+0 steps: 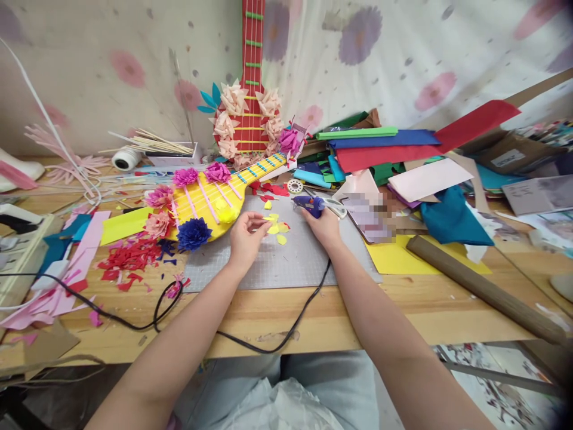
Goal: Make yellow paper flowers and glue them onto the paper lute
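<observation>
My right hand [324,226] grips a blue glue gun [313,205] lying low over the grey cutting mat [290,263], its nozzle pointing left. My left hand [248,234] pinches a small yellow paper piece above the mat, beside several loose yellow petals [278,227]. Just left of that hand lies a yellow paper guitar [210,206] trimmed with pink, peach and blue paper flowers. The gun's black cord [308,304] trails off the table's front edge.
A red paper guitar [249,89] with peach flowers leans on the back wall. Coloured paper sheets [394,149] pile up at the right, with a brown tube [483,289] in front. Red scraps [128,260] litter the left side, near wooden sticks [156,143].
</observation>
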Motion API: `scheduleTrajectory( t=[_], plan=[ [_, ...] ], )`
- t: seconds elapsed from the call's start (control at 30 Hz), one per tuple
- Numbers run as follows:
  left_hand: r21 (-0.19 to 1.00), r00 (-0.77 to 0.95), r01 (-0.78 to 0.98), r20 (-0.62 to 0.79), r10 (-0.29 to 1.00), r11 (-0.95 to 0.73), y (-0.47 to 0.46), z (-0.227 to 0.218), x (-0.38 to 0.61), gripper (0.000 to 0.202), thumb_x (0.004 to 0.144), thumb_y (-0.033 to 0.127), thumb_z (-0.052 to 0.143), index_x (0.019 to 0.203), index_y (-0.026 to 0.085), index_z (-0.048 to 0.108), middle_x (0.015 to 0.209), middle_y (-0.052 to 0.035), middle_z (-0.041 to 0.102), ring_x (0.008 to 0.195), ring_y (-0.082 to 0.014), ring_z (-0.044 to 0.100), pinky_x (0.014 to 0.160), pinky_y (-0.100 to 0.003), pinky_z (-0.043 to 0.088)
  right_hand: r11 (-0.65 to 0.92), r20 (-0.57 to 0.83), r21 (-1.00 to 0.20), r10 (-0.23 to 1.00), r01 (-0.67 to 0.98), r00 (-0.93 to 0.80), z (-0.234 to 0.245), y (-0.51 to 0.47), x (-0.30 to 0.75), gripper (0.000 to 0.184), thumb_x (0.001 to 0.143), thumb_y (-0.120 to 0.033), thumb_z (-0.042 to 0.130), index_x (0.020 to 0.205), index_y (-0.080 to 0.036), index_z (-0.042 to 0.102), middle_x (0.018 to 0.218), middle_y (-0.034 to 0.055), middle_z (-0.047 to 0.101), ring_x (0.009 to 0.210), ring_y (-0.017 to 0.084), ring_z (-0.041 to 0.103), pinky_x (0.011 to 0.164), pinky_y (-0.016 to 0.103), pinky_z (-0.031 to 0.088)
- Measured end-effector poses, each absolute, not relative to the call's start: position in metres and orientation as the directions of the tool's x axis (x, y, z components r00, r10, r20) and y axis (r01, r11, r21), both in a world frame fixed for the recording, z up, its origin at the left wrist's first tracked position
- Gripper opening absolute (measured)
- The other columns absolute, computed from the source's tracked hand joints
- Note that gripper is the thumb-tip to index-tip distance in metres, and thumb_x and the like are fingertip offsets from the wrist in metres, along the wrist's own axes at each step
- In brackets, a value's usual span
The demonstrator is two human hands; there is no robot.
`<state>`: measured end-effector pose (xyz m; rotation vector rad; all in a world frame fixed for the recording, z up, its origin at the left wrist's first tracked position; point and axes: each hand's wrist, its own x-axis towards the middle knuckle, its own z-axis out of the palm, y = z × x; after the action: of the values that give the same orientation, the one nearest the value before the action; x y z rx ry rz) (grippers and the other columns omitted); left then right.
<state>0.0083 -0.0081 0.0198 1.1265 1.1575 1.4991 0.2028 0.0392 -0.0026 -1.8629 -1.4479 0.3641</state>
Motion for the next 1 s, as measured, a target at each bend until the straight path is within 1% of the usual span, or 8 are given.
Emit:
scheduleTrajectory(
  t=[0.17,0.23,0.37,0.53,0.67,0.8,0.9,1.0],
  plan=[
    [0.943,-0.245,-0.102,0.284,0.927,-0.316,-0.004,0.067,-0.011,0.027,0.060,0.023,0.073,0.080,0.019,0.056,0.073,0.0008,0.063,0.068,-0.0124,0.062,0.052,-0.022,0.052,-0.085,0.208,-0.639,0.938,0.765,0.278,-0.001,0.036,0.202,0.038,0.073,-0.049,0.057,0.086,-0.014,0.062,0.085,0.0127,0.066,0.079,0.026,0.061,0.069,0.035,0.044],
    [0.941,-0.272,-0.077,0.297,0.915,-0.328,0.001,0.089,-0.028,0.028,0.058,0.021,0.075,0.080,0.019,0.057,0.072,0.0013,0.064,0.068,-0.0122,0.062,0.050,-0.021,0.051,-0.084,0.205,-0.639,0.940,0.765,0.274,-0.001,0.035,0.203,0.037,0.073,-0.048,0.057,0.087,-0.014,0.061,0.086,0.0127,0.066,0.080,0.026,0.061,0.070,0.035,0.044],
    [0.980,-0.225,-0.005,0.193,0.955,-0.199,0.009,0.120,-0.073,0.026,0.057,0.018,0.076,0.080,0.020,0.064,0.073,-0.0014,0.065,0.066,-0.0137,0.061,0.050,-0.024,0.050,-0.057,0.222,-0.630,0.943,0.774,0.250,-0.001,0.032,0.205,0.036,0.073,-0.047,0.058,0.089,-0.015,0.060,0.087,0.0124,0.066,0.081,0.025,0.060,0.071,0.034,0.044],
    [0.987,-0.196,0.158,0.066,0.978,-0.035,0.010,0.124,-0.117,0.026,0.053,0.016,0.078,0.075,0.022,0.068,0.072,-0.0042,0.065,0.066,-0.0176,0.061,0.060,-0.033,0.052,-0.050,0.210,-0.616,0.952,0.786,0.225,0.000,0.028,0.208,0.037,0.073,-0.048,0.057,0.093,-0.017,0.058,0.090,0.0115,0.065,0.083,0.025,0.060,0.071,0.033,0.043],
    [0.970,-0.224,0.218,-0.054,0.973,0.104,0.005,0.116,-0.130,0.024,0.051,0.014,0.076,0.072,0.021,0.067,0.065,-0.0030,0.065,0.060,-0.0168,0.060,0.058,-0.031,0.050,-0.054,0.192,-0.613,0.957,0.788,0.215,0.000,0.026,0.207,0.037,0.074,-0.047,0.057,0.096,-0.017,0.057,0.092,0.0110,0.065,0.085,0.025,0.060,0.072,0.034,0.043],
    [0.963,-0.214,0.227,-0.095,0.972,0.144,0.001,0.111,-0.132,0.027,0.052,0.017,0.077,0.076,0.020,0.065,0.066,-0.0022,0.065,0.063,-0.0165,0.061,0.056,-0.028,0.048,-0.069,0.172,-0.593,0.962,0.802,0.210,0.005,0.024,0.206,0.042,0.073,-0.046,0.058,0.101,-0.015,0.055,0.097,0.0121,0.064,0.088,0.025,0.059,0.074,0.033,0.043],
    [0.971,-0.200,0.183,-0.118,0.973,0.156,-0.003,0.111,-0.128,0.028,0.053,0.016,0.076,0.078,0.017,0.062,0.063,-0.0008,0.063,0.062,-0.0146,0.061,0.055,-0.025,0.047,-0.079,0.167,-0.475,0.970,0.877,0.178,0.019,0.017,0.211,0.047,0.070,-0.047,0.062,0.100,-0.012,0.055,0.102,0.0153,0.062,0.095,0.027,0.056,0.079,0.034,0.041],
    [0.992,-0.185,0.034,-0.112,0.976,0.120,-0.008,0.111,-0.116,0.028,0.054,0.014,0.075,0.077,0.017,0.058,0.063,0.0006,0.063,0.060,-0.0128,0.061,0.056,-0.025,0.050,-0.105,0.112,-0.295,0.983,0.950,0.144,0.042,0.005,0.217,0.044,0.067,-0.050,0.065,0.089,-0.013,0.056,0.099,0.0163,0.060,0.097,0.030,0.054,0.078,0.036,0.040]
  ],
)
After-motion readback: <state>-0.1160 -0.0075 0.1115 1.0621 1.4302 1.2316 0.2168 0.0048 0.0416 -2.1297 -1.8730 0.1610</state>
